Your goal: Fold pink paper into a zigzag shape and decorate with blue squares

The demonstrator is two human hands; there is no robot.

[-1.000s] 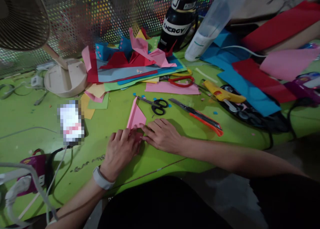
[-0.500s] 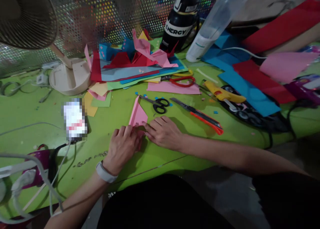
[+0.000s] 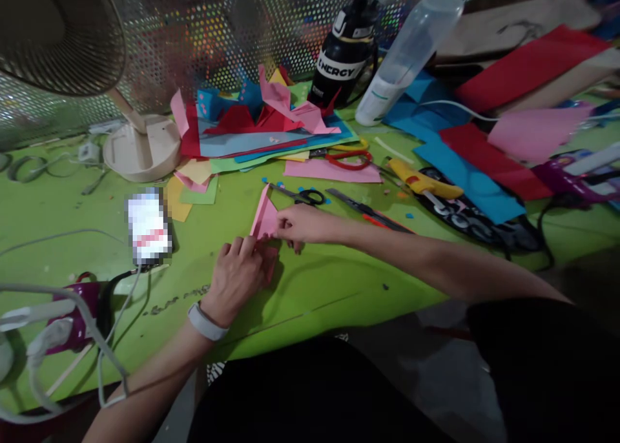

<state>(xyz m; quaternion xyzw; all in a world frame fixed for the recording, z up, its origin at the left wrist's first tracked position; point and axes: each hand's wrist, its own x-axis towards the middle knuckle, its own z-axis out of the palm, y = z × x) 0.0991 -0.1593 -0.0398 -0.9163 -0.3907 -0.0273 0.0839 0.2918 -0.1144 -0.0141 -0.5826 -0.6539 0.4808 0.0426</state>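
Observation:
A folded piece of pink paper (image 3: 264, 218) lies on the green table, its narrow tip pointing away from me. Curled fingers of my left hand (image 3: 235, 276) press its near part down, and a pink flap shows beside them. My right hand (image 3: 310, 223) is closed in a pinch at the paper's right edge; its fingertips are partly hidden. Just beyond are small black-handled scissors (image 3: 312, 197), partly behind the right hand. A utility knife (image 3: 349, 203) with an orange body lies to their right, partly covered by my right forearm.
Coloured papers with folded paper shapes (image 3: 281, 117) are stacked at the back, near red-handled scissors (image 3: 349, 160), a black bottle (image 3: 341, 62) and a clear bottle (image 3: 411, 55). A yellow glue gun (image 3: 421, 179) lies right. A phone (image 3: 148, 226), fan base (image 3: 143, 152) and cables occupy the left.
My right hand has moved slightly up and its fingers have drawn into a pinch at the paper's edge, now over part of the scissors. My left hand stays on the paper.

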